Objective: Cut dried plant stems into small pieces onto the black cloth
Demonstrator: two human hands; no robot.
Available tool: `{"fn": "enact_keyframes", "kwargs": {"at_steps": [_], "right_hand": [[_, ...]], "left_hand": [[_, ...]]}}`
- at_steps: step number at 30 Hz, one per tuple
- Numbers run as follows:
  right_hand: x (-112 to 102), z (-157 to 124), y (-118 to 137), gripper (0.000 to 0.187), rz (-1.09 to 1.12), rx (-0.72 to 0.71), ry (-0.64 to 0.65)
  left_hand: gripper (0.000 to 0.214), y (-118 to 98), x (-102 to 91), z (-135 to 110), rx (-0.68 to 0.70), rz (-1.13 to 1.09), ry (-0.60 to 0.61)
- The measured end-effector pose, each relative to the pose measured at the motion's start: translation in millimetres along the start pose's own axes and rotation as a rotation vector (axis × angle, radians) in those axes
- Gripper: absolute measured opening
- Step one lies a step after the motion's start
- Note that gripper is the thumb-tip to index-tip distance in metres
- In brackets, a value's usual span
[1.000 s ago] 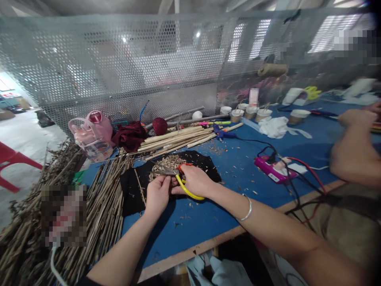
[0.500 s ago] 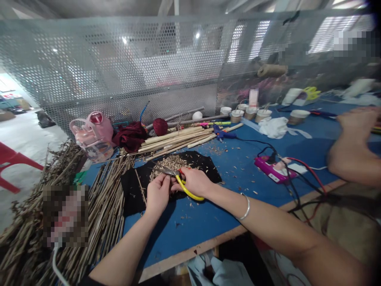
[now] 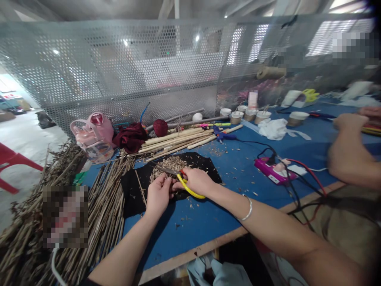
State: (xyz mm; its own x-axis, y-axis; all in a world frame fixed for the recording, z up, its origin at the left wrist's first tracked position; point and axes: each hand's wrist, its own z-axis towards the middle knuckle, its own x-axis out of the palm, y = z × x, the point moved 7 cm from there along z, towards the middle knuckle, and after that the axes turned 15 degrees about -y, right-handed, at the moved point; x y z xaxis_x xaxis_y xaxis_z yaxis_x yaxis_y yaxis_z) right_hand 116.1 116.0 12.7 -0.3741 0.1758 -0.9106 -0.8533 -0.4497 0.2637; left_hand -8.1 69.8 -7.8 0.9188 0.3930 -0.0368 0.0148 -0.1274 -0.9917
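Note:
My right hand (image 3: 196, 182) is closed around a pair of scissors (image 3: 190, 190) with yellow handles, and the metal blades point left over the cuttings. Close beside it, my left hand (image 3: 159, 194) has thumb and fingers pinched together just below the blades. Whatever sits in that pinch is too small or hidden to make out. Under both hands lies a black cloth (image 3: 132, 200), bearing a heap of small pale plant cuttings (image 3: 171, 163). One thin stalk (image 3: 140, 184) rests on the cloth's left side.
Dry stalks (image 3: 104, 202) lie in a big bundle at left. Peeled sticks (image 3: 178, 139), a blue glue gun (image 3: 223, 134) and a pink bottle (image 3: 97, 137) stand behind. Rightward are a purple power strip (image 3: 272, 171) with cables, paper cups (image 3: 262, 116) and another person's arm (image 3: 351, 147).
My hands stay at nearly the same place; the scissor blades have shifted slightly and look closer together. At right, the other person's arm and hands have moved.

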Motion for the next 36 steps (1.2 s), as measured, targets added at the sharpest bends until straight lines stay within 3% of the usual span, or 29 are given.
{"fn": "enact_keyframes", "kwargs": {"at_steps": [8, 16, 29, 36], "right_hand": [[-2, 0, 1, 0.059, -0.005, -0.003, 0.044], [-13, -5, 13, 0.063, 0.047, -0.086, 0.005], [-1, -6, 10, 0.061, 0.005, -0.043, 0.021], [6, -2, 5, 0.059, -0.025, -0.046, 0.03]], "left_hand": [[0.028, -2, -0.5, 3, -0.002, -0.139, -0.02], [0.027, 5, 3.7, 3, -0.062, -0.201, 0.021], [0.029, -1, -3.3, 2, 0.098, -0.01, -0.02], [0.029, 1, -1.7, 4, 0.076, -0.014, -0.012]]}}
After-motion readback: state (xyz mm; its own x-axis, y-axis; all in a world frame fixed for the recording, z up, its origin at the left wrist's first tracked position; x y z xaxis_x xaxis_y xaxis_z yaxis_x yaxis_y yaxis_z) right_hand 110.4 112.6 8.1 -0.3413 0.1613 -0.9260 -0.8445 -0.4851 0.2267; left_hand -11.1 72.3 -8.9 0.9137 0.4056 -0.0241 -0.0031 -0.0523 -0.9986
